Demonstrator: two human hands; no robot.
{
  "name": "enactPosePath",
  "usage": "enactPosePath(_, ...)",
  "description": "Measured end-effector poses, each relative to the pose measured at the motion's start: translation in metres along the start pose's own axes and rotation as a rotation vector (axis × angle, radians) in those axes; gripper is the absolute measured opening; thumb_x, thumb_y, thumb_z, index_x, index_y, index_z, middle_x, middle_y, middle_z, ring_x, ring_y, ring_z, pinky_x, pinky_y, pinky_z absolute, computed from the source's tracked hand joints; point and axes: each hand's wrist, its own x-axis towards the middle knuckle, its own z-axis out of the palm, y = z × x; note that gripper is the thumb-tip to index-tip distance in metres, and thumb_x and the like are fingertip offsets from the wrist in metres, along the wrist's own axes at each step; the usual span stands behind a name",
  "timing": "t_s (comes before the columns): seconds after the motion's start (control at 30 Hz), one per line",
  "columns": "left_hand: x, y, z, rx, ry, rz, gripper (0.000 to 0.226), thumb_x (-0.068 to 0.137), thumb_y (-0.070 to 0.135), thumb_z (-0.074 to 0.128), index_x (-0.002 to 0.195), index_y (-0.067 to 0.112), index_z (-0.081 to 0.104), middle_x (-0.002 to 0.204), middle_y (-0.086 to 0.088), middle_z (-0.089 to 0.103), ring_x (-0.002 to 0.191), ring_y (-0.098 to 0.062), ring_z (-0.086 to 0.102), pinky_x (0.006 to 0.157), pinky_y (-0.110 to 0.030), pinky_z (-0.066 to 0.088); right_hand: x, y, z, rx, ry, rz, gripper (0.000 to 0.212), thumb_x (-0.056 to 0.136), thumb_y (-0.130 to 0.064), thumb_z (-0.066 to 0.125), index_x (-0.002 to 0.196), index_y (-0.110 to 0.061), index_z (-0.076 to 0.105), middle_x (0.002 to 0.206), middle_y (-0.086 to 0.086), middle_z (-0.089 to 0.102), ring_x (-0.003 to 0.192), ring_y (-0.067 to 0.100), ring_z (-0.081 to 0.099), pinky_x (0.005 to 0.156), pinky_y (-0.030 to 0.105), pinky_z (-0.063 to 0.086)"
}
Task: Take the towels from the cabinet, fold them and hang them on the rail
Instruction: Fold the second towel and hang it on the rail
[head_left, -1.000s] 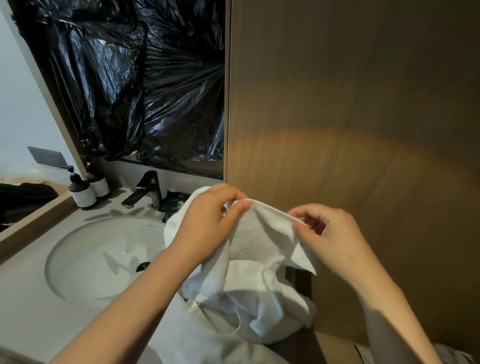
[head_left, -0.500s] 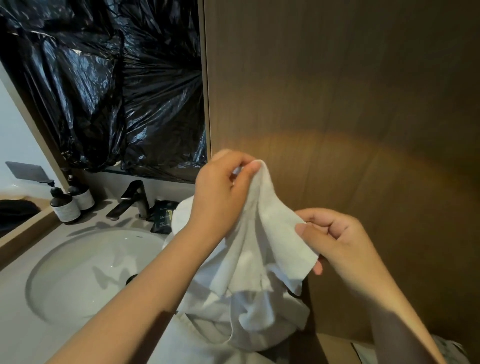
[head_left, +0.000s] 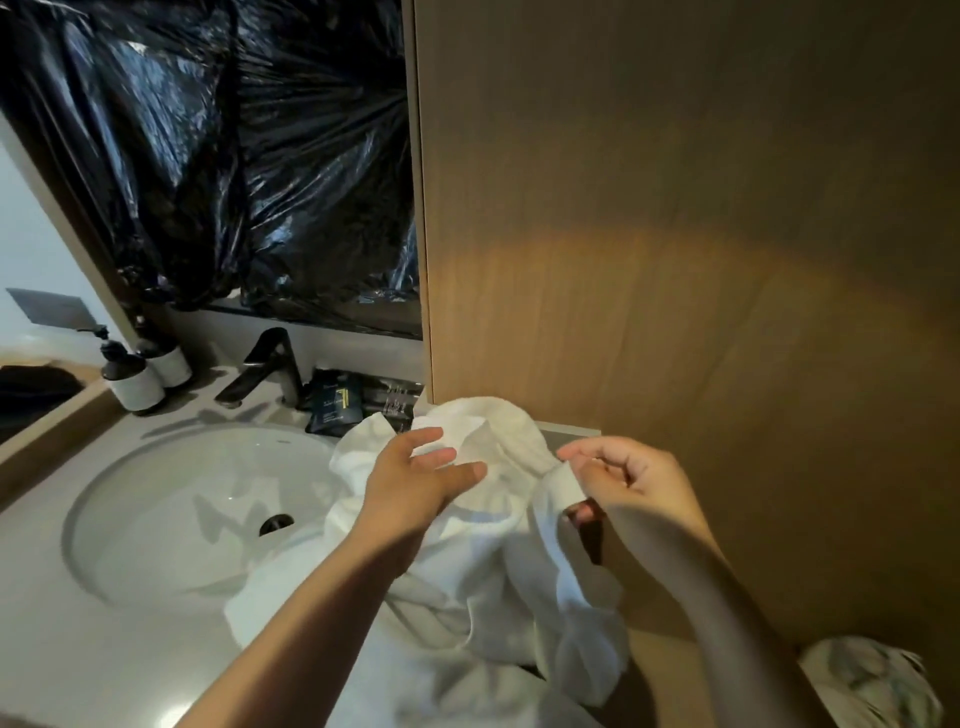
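Two bare hands are busy over one heap of white cloth. As far as I can count it is a single towel (head_left: 493, 571), though it is so bunched that I cannot rule out a second in the folds. It lies crumpled on the counter (head_left: 78, 649) just right of the sink (head_left: 156, 545), one side spilling over the basin's rim and its top rising against the foot of the wooden panel (head_left: 675, 260). The left hand (head_left: 421, 478) is spread, fingers straight and slightly fanned across the upper folds, gripping nothing. The right hand (head_left: 631, 483) is curled, its thumb and fingers pinching a strip of the towel's hem, so the edge hangs down from that grip. The two hands are near each other but apart, with a hump of cloth between them. Behind the sink I see one black faucet (head_left: 270, 369), and to its left two pump bottles (head_left: 132, 382), dark with pale labels, side by side. To the faucet's right sit at least two dark packets (head_left: 335, 410), partly hidden by the towel. One drain (head_left: 276, 524) shows in the basin. Black plastic sheeting (head_left: 234, 156) covers the wall above. A blurred patterned bundle (head_left: 872, 680) sits at the lower right.
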Motion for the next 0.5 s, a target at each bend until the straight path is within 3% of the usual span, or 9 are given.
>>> enactPosePath(0.1, -0.003, -0.006, -0.011, -0.299, -0.027, -0.181, 0.043, 0.077, -0.001, 0.074, 0.116, 0.009, 0.058, 0.096, -0.006, 0.069, 0.072, -0.008, 0.065, 0.086, -0.018, 0.046, 0.001, 0.003, 0.008, 0.024, -0.052, 0.029, 0.017, 0.093, -0.016, 0.060, 0.096, -0.025, 0.074, 0.056, -0.013, 0.064, 0.051, 0.000, 0.058, 0.049, 0.011, 0.043)
enactPosePath(0.17, -0.005, -0.012, -0.019, -0.428, -0.040, -0.250, 0.033, 0.077, -0.001, 0.073, 0.109, 0.003, 0.063, 0.088, -0.010, 0.073, 0.070, -0.015, 0.069, 0.069, -0.020, 0.054, 0.001, 0.004, 0.010, 0.014, -0.092, 0.038, 0.018, 0.090, -0.018, 0.064, 0.103, -0.029, 0.072, 0.066, -0.007, 0.070, 0.060, 0.002, 0.064, 0.055, 0.012, 0.046)
enactPosePath(0.27, -0.012, -0.023, -0.028, -0.353, -0.068, -0.181, 0.006, 0.079, 0.005, 0.073, 0.083, 0.007, 0.077, 0.080, -0.010, 0.074, 0.072, -0.020, 0.073, 0.060, -0.025, 0.058, 0.001, 0.005, 0.009, 0.081, -0.265, 0.083, 0.037, 0.086, -0.015, 0.071, 0.120, -0.026, 0.064, 0.090, -0.003, 0.076, 0.083, 0.006, 0.071, 0.069, 0.018, 0.052)
enactPosePath(0.33, -0.017, -0.027, -0.032, -0.263, -0.071, -0.127, 0.014, 0.082, 0.008, 0.071, 0.072, 0.014, 0.078, 0.074, -0.007, 0.073, 0.069, -0.016, 0.072, 0.059, -0.024, 0.056, 0.001, 0.007, 0.008, 0.125, -0.336, 0.087, 0.042, 0.085, -0.006, 0.070, 0.122, -0.024, 0.061, 0.100, -0.003, 0.075, 0.094, 0.011, 0.071, 0.078, 0.022, 0.055)
enactPosePath(0.43, -0.020, -0.031, -0.035, -0.187, -0.072, -0.073, 0.022, 0.086, 0.007, 0.066, 0.070, 0.015, 0.078, 0.068, -0.003, 0.071, 0.064, -0.011, 0.069, 0.057, -0.021, 0.055, 0.000, 0.010, 0.009, 0.044, -0.252, 0.042, 0.033, 0.088, -0.003, 0.065, 0.114, -0.025, 0.065, 0.092, -0.004, 0.075, 0.088, 0.008, 0.070, 0.072, 0.017, 0.052)
enactPosePath(0.5, -0.021, -0.029, -0.037, -0.256, -0.146, -0.083, 0.016, 0.087, 0.005, 0.064, 0.080, 0.008, 0.077, 0.076, -0.007, 0.072, 0.072, -0.015, 0.070, 0.066, -0.021, 0.057, 0.000, 0.015, 0.010, 0.063, -0.166, 0.055, 0.022, 0.088, -0.007, 0.066, 0.103, -0.024, 0.068, 0.084, -0.001, 0.075, 0.079, 0.009, 0.070, 0.066, 0.017, 0.052)
